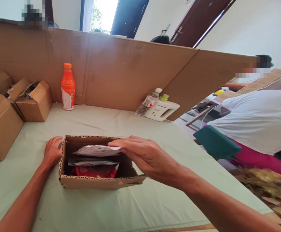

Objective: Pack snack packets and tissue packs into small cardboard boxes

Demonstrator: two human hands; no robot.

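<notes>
In front of me stands a small open cardboard box (pixel 90 184), with flat packets upright inside. My right hand (pixel 145 154) reaches over its right end and pinches the rearmost packet, a white one (pixel 95 150), by its upper right edge. That packet is partly down in the box. Just in front of it is a second pale packet (pixel 95 162). Nearest the front wall sits a red packet (pixel 96 171). My left hand (pixel 53 150) holds the box's left side, its fingers curled near the back corner and partly hidden.
An orange bottle (pixel 68 91) stands by the cardboard partition (pixel 125 71). A clear bottle (pixel 148 103) leans beside a white jug (pixel 163 109). More cardboard boxes (pixel 35 103) are at left. Beyond the table's right edge are a person in white (pixel 258 119) and a teal object (pixel 216 141).
</notes>
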